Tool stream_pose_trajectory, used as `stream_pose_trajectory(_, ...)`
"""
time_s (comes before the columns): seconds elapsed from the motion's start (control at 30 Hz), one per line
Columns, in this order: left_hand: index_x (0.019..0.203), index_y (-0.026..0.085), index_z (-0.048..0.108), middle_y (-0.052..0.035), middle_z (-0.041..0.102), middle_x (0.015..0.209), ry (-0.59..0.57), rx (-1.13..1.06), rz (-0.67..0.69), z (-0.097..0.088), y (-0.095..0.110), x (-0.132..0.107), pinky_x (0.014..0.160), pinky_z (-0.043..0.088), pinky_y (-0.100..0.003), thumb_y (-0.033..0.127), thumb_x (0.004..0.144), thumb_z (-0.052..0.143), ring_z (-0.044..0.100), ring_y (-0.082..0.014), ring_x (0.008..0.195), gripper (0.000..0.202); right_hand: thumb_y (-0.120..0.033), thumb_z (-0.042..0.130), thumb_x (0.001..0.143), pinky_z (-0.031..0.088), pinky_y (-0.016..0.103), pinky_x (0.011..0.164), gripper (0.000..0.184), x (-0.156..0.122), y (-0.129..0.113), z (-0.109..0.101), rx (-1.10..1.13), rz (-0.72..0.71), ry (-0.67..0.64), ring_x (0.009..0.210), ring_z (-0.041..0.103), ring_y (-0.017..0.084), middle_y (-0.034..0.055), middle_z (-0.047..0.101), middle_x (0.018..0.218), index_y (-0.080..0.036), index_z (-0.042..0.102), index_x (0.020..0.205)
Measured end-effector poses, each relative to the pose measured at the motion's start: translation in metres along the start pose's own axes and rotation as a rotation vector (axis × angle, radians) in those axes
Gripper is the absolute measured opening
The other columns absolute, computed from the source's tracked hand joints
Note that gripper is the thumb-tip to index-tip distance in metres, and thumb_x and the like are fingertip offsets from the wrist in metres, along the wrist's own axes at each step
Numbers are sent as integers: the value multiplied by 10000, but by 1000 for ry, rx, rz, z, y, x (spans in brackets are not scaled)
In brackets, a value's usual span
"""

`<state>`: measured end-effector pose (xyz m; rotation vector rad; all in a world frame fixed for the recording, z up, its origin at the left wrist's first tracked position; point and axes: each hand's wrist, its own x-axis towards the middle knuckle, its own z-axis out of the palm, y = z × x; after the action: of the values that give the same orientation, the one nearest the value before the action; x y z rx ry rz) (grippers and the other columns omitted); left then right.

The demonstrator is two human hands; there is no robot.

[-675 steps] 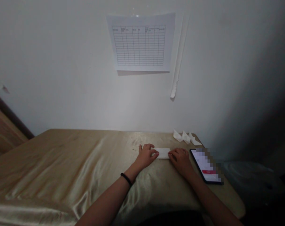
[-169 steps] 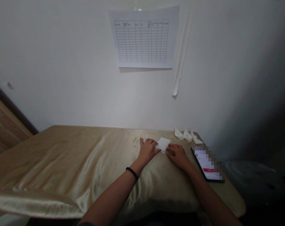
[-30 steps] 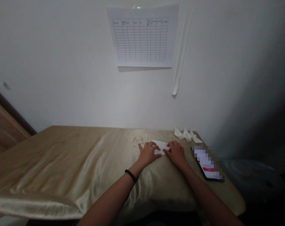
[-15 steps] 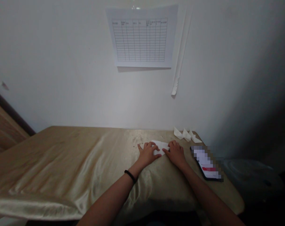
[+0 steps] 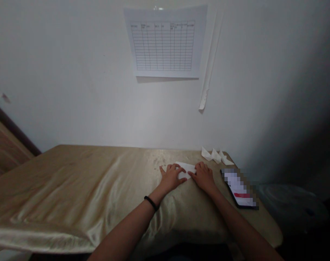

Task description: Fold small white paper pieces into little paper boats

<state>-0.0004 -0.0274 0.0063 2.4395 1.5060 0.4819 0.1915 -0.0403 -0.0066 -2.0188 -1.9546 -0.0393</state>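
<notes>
A folded sheet of white paper (image 5: pixel 184 169) lies on the cloth-covered table, partly covered by both hands. From the left, my left hand (image 5: pixel 170 177) presses the paper, its fingers curled over the far side and its thumb along the near side; the little finger sticks out. A black band circles that wrist. My right hand (image 5: pixel 204 177) grips the paper's right end, with the thumb on top and the other fingers bent at the far edge. Beyond my right hand, several small folded paper boats (image 5: pixel 216 156) stand in a row near the wall.
A phone (image 5: pixel 239 190) with its screen lit and partly blurred out lies to the right of my right hand. Shiny gold cloth (image 5: pixel 72 188) with wrinkles covers the table. On the wall hang a printed table sheet (image 5: pixel 165 47) and a white strip (image 5: pixel 208 65).
</notes>
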Motion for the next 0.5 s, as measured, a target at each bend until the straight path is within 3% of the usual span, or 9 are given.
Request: stream_pose_trajectory(0.5,1204,455,684,-18,527,1439,-17,48,18,-6,2,-1,1100,10,-799,559,862,680,412,-353,1335,357,-511,574,919,396,409,927,358,2,2,4,-9,7,1,1137,536,298,138,600,1185,-186,598,1066)
